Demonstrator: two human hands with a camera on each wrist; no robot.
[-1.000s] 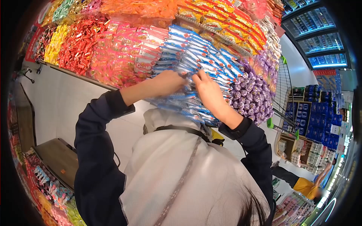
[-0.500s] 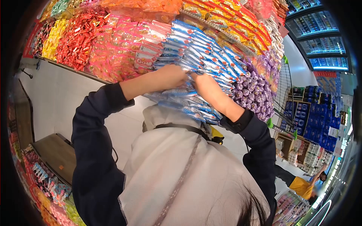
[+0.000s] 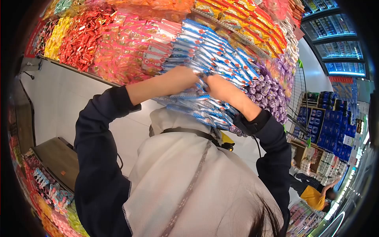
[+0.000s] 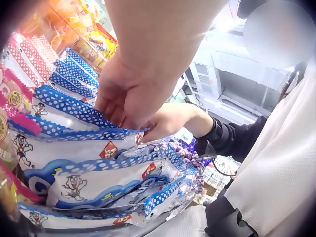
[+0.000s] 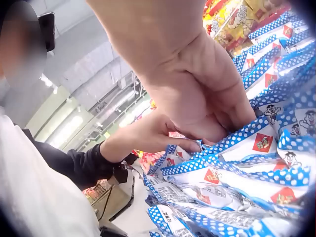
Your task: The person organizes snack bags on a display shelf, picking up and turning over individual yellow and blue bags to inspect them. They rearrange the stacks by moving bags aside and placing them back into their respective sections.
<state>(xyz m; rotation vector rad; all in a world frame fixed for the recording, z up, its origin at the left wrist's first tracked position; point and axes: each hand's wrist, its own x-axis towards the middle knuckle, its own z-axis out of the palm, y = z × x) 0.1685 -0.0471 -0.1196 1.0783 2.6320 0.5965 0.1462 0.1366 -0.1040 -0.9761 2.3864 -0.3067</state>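
In the head view my left hand (image 3: 182,80) and right hand (image 3: 222,87) meet, knuckles close together, over rows of blue-and-white snack bags (image 3: 221,59). Seen from the left wrist, the left hand (image 4: 129,94) has its fingers curled at the blue polka-dot top edge of a snack bag (image 4: 79,116), its thumb near the bag's corner. The right hand (image 5: 207,96) pinches along the dotted edge of the bags too, its fingertips partly tucked behind the plastic. More bags (image 4: 113,182) stand upright in front, printed with a cartoon figure and a red diamond.
Pink candy bags (image 3: 128,51) lie left of the blue ones, and purple-wrapped candies (image 3: 262,94) to the right. Yellow-and-red bags (image 3: 241,25) fill the tier behind. A wire shopping cart (image 3: 298,93) stands at the right; a person in a yellow top (image 3: 314,196) is farther off.
My hands have drawn closer together over the blue-and-white bags, and the right fingers, earlier more extended, are now curled in. The head view has shifted slightly.
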